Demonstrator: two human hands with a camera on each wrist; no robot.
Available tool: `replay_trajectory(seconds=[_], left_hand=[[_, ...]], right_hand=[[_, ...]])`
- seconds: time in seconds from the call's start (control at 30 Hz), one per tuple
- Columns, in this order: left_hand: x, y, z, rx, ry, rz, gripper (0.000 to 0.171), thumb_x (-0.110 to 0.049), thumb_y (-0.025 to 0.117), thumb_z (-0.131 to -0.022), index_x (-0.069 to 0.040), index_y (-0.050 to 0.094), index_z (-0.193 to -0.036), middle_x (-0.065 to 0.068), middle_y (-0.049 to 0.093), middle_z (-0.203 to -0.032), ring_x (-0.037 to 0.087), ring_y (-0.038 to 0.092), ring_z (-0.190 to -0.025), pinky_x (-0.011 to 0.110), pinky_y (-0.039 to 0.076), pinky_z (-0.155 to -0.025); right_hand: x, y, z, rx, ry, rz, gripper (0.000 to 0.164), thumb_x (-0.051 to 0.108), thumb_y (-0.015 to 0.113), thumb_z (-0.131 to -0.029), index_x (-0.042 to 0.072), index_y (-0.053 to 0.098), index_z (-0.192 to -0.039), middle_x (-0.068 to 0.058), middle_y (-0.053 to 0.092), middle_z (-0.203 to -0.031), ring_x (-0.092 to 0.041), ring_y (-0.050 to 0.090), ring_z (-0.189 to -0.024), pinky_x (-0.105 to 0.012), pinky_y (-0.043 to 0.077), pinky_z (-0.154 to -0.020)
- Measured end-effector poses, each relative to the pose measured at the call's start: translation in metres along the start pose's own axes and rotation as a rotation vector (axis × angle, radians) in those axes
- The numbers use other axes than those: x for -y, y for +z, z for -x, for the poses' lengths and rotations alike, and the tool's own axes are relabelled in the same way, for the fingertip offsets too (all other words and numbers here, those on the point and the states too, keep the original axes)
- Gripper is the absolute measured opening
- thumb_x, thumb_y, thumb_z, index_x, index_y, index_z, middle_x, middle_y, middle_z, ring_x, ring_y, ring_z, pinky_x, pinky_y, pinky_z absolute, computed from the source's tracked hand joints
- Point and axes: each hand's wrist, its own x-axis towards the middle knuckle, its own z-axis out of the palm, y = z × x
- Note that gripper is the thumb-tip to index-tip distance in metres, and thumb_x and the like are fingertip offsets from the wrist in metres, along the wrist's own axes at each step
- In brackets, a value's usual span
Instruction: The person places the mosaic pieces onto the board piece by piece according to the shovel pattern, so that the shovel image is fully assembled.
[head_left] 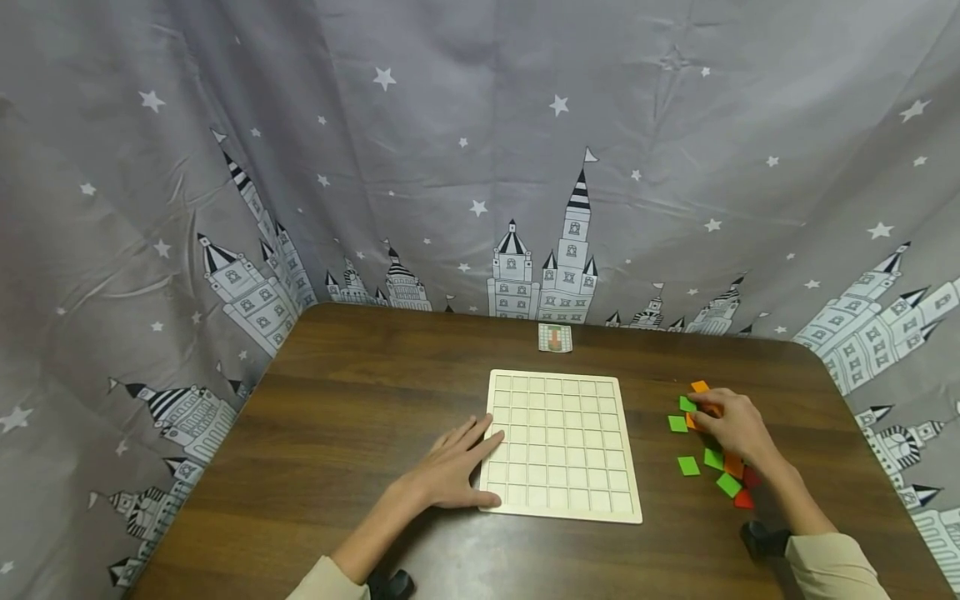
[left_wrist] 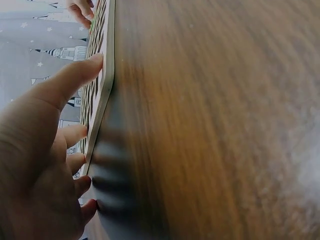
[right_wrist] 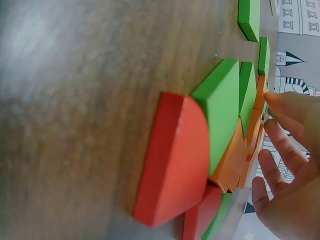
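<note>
A pale square board [head_left: 558, 446] with a grid of recessed squares lies on the table. My left hand [head_left: 453, 471] rests at its left side, fingers spread, with fingertips on the frame and the thumb at the near left corner. In the left wrist view the thumb [left_wrist: 75, 80] lies over the board's rim [left_wrist: 107, 75]. To the right, my right hand [head_left: 731, 425] reaches over a loose group of coloured square tiles. Its thumb and index finger pinch at a small green tile [head_left: 687, 404]; orange tiles [head_left: 700, 387] lie around and partly under the fingers.
More green tiles [head_left: 688, 466], an orange tile [head_left: 733, 465] and red tiles [head_left: 743, 498] lie close to the right wrist, some overlapping. A small printed card [head_left: 555, 337] with a grid picture lies beyond the board. Behind the wooden table [head_left: 360, 375] hangs a grey castle-print curtain [head_left: 420, 167].
</note>
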Motion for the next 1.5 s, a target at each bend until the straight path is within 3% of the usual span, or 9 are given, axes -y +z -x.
replay_trajectory(seconds=[0.5,0.93,1.37,1.5], left_hand=[[0.002,0.001,-0.001,0.006,-0.009,-0.011,0.093,-0.053,0.075,-0.083,-0.012,0.035,-0.157,0.012,0.016,-0.165,0.036,0.014,-0.150,0.058,0.019,-0.114],[0.001,0.000,-0.001,0.011,-0.014,-0.026,0.093,-0.054,0.074,-0.083,-0.012,0.036,-0.156,0.013,0.017,-0.165,0.036,0.015,-0.149,0.058,0.020,-0.114],[0.001,0.001,-0.001,0.020,-0.018,-0.034,0.092,-0.054,0.074,-0.084,-0.013,0.035,-0.157,0.012,0.016,-0.165,0.036,0.014,-0.150,0.058,0.019,-0.115],[0.000,0.000,-0.001,0.020,-0.017,-0.033,0.092,-0.054,0.074,-0.084,-0.012,0.035,-0.157,0.013,0.016,-0.165,0.036,0.014,-0.150,0.058,0.019,-0.115]], right_hand=[[0.001,0.001,-0.008,-0.008,0.040,0.002,0.026,0.005,0.068,-0.092,-0.005,0.071,-0.116,-0.034,0.060,-0.122,-0.055,0.054,-0.111,-0.075,0.034,-0.086],[0.001,-0.005,-0.019,0.047,0.071,0.010,0.027,0.011,0.072,-0.091,-0.005,0.073,-0.113,-0.035,0.061,-0.119,-0.056,0.055,-0.108,-0.066,0.044,-0.086],[-0.001,-0.005,-0.025,0.086,0.114,0.008,0.031,0.017,0.075,-0.088,-0.003,0.073,-0.113,-0.034,0.061,-0.120,-0.055,0.055,-0.108,-0.065,0.044,-0.086],[-0.001,-0.004,-0.025,0.083,0.122,0.002,0.032,0.016,0.074,-0.089,-0.003,0.072,-0.114,-0.029,0.065,-0.112,-0.049,0.058,-0.102,-0.062,0.046,-0.084]])
